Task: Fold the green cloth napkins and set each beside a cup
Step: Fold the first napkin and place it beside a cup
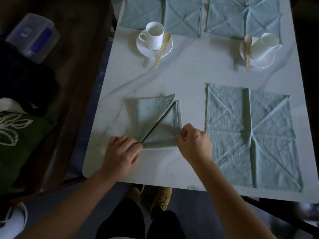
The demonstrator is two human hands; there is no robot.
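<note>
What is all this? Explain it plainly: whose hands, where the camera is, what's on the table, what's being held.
There is one picture, from a camera worn on a person's head, looking down at their own bare hands. There is no machine. On the white table lie green cloths: a part-folded napkin, a flat napkin to its right, and far napkins spread at the back. Two cups sit on saucers, each with a wooden spoon. The left hand rests its fingertips on the part-folded napkin's near-left corner. The right hand pinches its near-right corner.
</note>
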